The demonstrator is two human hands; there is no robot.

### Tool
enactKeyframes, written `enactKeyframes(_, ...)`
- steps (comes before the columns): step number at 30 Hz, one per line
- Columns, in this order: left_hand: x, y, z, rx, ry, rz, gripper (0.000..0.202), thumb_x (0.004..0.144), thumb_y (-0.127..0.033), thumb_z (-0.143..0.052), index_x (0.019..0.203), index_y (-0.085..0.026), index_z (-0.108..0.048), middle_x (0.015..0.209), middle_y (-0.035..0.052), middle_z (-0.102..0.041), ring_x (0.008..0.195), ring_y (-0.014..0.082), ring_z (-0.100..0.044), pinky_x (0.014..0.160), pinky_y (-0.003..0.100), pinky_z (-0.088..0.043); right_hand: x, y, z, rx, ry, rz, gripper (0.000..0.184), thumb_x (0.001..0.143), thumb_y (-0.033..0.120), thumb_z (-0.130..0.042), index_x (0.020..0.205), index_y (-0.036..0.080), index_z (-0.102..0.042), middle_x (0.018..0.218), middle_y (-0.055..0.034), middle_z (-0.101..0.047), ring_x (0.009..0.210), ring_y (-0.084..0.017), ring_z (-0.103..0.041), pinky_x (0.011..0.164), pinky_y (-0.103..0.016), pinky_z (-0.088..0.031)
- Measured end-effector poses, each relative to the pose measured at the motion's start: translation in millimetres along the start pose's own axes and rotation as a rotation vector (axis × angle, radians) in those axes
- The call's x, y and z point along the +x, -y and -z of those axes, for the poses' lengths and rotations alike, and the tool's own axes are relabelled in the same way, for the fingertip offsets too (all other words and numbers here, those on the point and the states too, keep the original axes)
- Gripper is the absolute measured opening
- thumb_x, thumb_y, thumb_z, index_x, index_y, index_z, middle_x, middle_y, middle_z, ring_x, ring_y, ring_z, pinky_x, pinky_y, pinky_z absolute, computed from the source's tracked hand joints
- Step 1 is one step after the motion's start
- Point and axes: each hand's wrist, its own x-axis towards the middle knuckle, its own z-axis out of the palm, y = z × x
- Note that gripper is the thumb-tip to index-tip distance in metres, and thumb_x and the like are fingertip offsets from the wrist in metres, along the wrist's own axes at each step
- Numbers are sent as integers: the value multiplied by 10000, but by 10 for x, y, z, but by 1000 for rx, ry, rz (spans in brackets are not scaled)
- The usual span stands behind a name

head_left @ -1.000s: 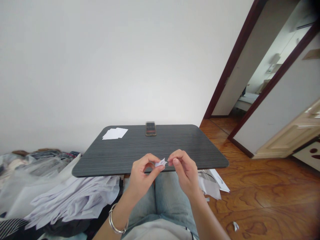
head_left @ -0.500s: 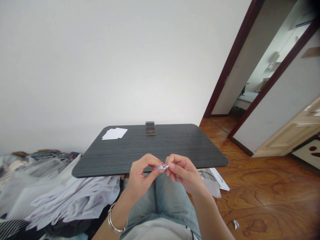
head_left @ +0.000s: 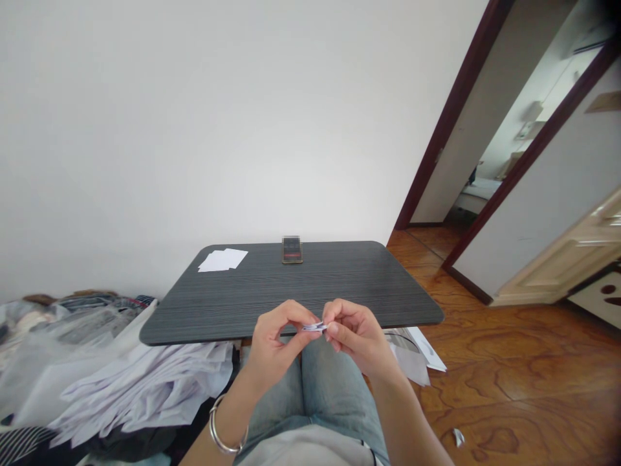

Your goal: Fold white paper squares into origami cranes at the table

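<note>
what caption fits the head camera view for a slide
Left hand and right hand pinch a small folded paper by a dark wood-grain table

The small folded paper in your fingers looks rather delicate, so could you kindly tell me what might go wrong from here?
The folded paper is tiny and pinched only at the fingertips of the left hand and right hand, so it could slip, perhaps dropping past the dark tabletop to the wooden floor, where a white scrap already lies. If it fell left, the crumpled white sheets could hide it. A tight pinch might also crease it unevenly.
</note>
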Motion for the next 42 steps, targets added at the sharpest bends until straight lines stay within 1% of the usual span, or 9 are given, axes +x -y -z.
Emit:
enactKeyframes(5, 0, 1, -1, -26, 4, 4, 37, 749, -183, -643, 758, -155, -620, 703, 49, -639, 651, 147, -594, 605, 255, -470, 7, -11, -10, -33, -6, 45, 233, 711, 344, -691, 661, 157, -561, 561, 32, -497, 412, -50, -388, 375, -174, -293)
enactKeyframes(10, 1, -8, -5, -25, 2, 0, 41, 750, -188, -642, 755, -152, -622, 697, 53, -640, 649, 150, -595, 599, 258, -471, -10, -12, -26, -117, -50, 131, 227, 739, 358, -656, 658, 166, -566, 567, 23, -498, 429, -73, -429, 394, -195, -335)
enactKeyframes(15, 5, -20, -7, -39, -11, -17, 24, 744, -157, -645, 756, -161, -625, 716, 44, -650, 647, 144, -601, 593, 252, -466, -15, -10, -13, -181, -63, 220, 171, 762, 323, -641, 699, 171, -594, 600, 19, -508, 446, -75, -440, 414, -202, -359)
enactKeyframes(20, 13, -31, 4, -22, -5, -47, 4, 757, -163, -633, 757, -164, -629, 733, 51, -667, 664, 148, -612, 602, 257, -467, -21, -11, -4, -222, -50, 262, 136, 763, 304, -646, 712, 183, -609, 611, 13, -508, 486, -91, -469, 432, -212, -395)
enactKeyframes(27, 16, -32, 8, 12, -2, -61, 41, 766, -193, -627, 746, -158, -623, 729, 62, -665, 666, 150, -610, 601, 260, -473, -44, -28, -5, -324, -90, 311, 123, 782, 280, -624, 716, 178, -606, 634, -1, -515, 515, -99, -476, 441, -217, -403)
enactKeyframes(30, 18, -34, 7, 16, -8, -69, 19, 756, -164, -636, 745, -165, -620, 739, 51, -663, 668, 144, -608, 605, 257, -472, -48, -41, 3, -328, -94, 316, 119, 786, 277, -620, 717, 181, -604, 630, 1, -513, 513, -100, -474, 443, -218, -401)
enactKeyframes(33, 20, -39, 9, 19, -15, -78, 43, 745, -132, -642, 742, -168, -620, 741, 42, -662, 669, 140, -608, 607, 253, -470, -52, -44, 7, -335, -93, 336, 115, 788, 273, -617, 717, 183, -602, 630, 2, -514, 511, -101, -478, 445, -221, -398)
enactKeyframes(39, 24, -35, 16, 1, -1, -102, 95, 731, -85, -644, 762, -173, -625, 761, 36, -666, 681, 138, -612, 609, 249, -471, -63, -34, 0, -349, -82, 401, 71, 802, 197, -601, 732, 194, -606, 646, 1, -529, 533, -107, -498, 464, -226, -386)
enactKeyframes(42, 25, -33, 13, -5, -2, -122, 113, 730, -73, -640, 772, -177, -626, 762, 33, -664, 685, 137, -612, 610, 247, -468, -55, -41, 5, -329, -91, 419, 39, 788, 198, -624, 748, 200, -624, 668, -6, -549, 541, -112, -505, 470, -232, -382)
